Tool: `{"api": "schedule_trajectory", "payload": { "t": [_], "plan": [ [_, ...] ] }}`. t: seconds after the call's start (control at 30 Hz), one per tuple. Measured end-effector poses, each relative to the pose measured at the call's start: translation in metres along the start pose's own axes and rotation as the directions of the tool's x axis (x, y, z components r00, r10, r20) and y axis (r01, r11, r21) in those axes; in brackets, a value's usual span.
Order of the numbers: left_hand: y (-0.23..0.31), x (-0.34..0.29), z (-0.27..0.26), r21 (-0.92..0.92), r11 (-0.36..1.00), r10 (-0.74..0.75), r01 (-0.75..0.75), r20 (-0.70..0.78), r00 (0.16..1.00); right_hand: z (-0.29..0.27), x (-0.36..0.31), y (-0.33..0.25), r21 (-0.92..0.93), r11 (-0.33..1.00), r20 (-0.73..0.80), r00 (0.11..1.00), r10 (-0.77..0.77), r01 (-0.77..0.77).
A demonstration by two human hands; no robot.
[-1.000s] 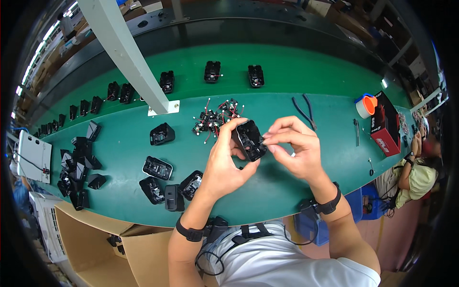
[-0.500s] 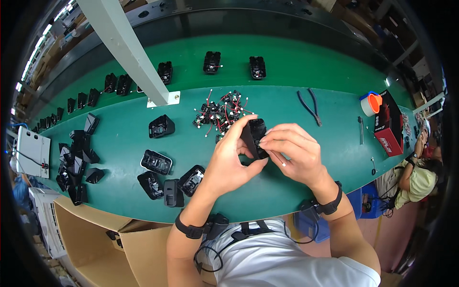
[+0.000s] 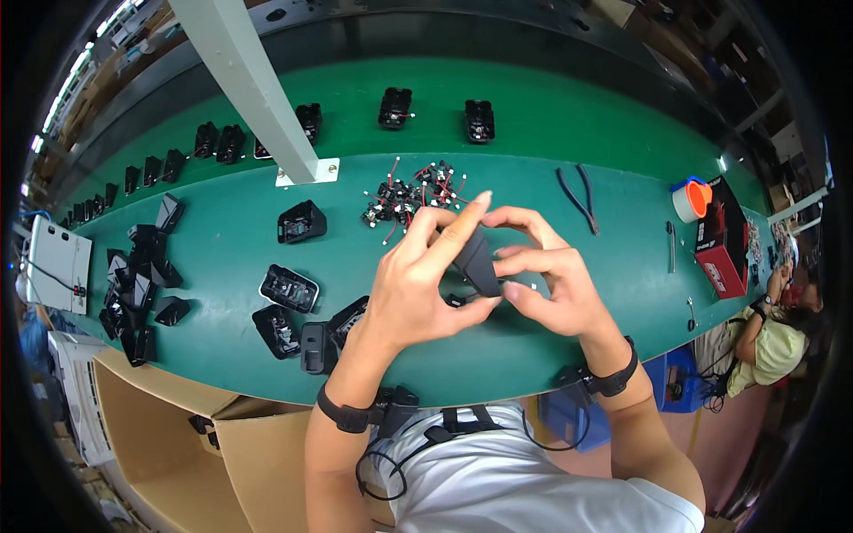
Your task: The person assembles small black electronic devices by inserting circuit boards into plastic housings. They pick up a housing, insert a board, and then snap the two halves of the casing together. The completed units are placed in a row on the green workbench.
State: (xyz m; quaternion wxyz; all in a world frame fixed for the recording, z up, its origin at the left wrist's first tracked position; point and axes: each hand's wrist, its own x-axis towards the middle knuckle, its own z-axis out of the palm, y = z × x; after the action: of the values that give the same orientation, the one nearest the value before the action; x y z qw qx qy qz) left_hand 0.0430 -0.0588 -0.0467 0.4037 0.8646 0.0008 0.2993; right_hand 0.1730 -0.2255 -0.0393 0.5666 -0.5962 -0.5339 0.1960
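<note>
Both hands have drawn nearer; left hand [image 3: 418, 284] and right hand [image 3: 546, 280] pinch the black plastic housing [image 3: 477, 262], now edge-on.

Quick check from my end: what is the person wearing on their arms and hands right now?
Both hands, left hand and right hand, are bare, without gloves. Each wrist carries a black band: left wristband, right wristband. The forearms are uncovered; a white short-sleeved shirt shows below, with thin black cables on the chest.
</note>
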Motion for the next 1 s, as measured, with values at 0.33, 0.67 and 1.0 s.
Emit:
{"api": "schedule_trajectory", "payload": {
  "t": [0.33, 0.67, 1.0],
  "plan": [
    [-0.001, -0.004, 0.003, 0.275, 0.948, 0.201, -0.159, -0.134, 0.97, 0.006, -0.008, 0.017, 0.735, 0.505, 0.331, 0.889, 0.315, -0.452],
    [0.001, -0.006, 0.008, 0.2, 0.978, 0.096, -0.057, -0.188, 0.977, 0.001, -0.004, 0.01, 0.582, 0.696, 0.217, 0.905, 0.366, -0.421],
    [0.0, -0.023, -0.031, 0.684, 0.671, -0.46, 0.286, 0.082, 0.884, -0.132, 0.112, 0.122, -0.877, 0.481, 0.004, 0.999, 0.054, -0.022]
  ]
}}
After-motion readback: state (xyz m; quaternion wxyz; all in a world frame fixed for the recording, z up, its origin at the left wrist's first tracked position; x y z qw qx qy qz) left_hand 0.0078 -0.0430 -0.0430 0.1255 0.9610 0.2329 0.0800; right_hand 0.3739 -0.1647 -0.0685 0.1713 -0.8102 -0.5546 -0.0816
